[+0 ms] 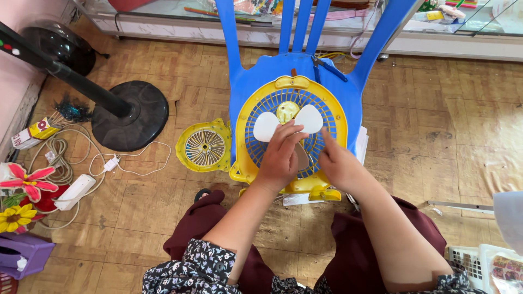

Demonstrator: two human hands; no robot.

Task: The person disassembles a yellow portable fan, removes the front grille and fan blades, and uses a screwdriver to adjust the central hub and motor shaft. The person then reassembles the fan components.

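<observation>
A small yellow fan (333, 103) with a blue grille lies face up on the seat of a blue plastic chair (256, 76). Its white blades (265, 126) are exposed around a yellow hub. My left hand (280, 159) rests on the blades, fingers touching the lower part of the rotor. My right hand (335, 163) presses on the blue grille just to the right, fingers together. A pair of pliers (328, 67) lies on the seat behind the fan.
The fan's yellow front cover (205, 147) lies on the wooden floor left of the chair. A black stand-fan base (131, 114) and pole sit further left, with cables, a white adapter (74, 191) and plastic flowers. A white basket (479, 261) is at lower right.
</observation>
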